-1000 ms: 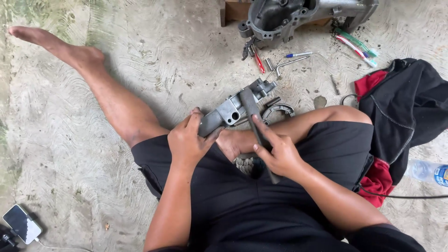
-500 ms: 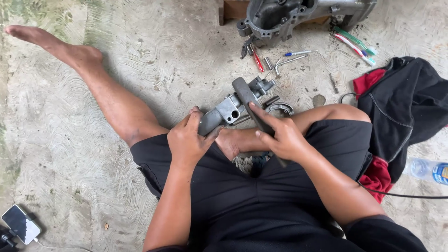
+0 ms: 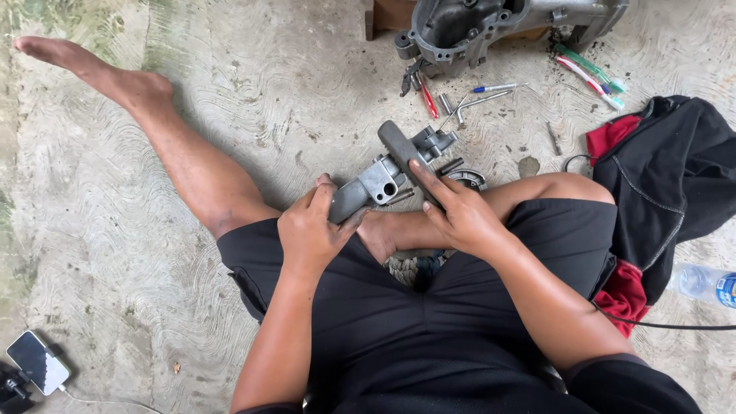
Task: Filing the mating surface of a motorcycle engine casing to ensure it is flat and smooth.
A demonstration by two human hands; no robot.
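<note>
On the concrete floor, a seated person holds a grey metal casting over the lap, just above the folded shin. The left hand is wrapped around the casting's lower left end, fingers closed over it. The right hand grips a dark flat bar that lies across the casting's upper right part, index finger stretched along the bar; bar and casting are touching.

Beyond the casting, at the top edge of the view, sits a large grey engine housing. Between the casting and that housing lie red-handled pliers, a blue-tipped pen and several short metal pins. Right of the housing lie two toothbrushes. Right of the casting, past the bent knee, is a black and red garment, with a clear plastic bottle just below it. Far to the lower left of the casting, a phone rests on the floor.
</note>
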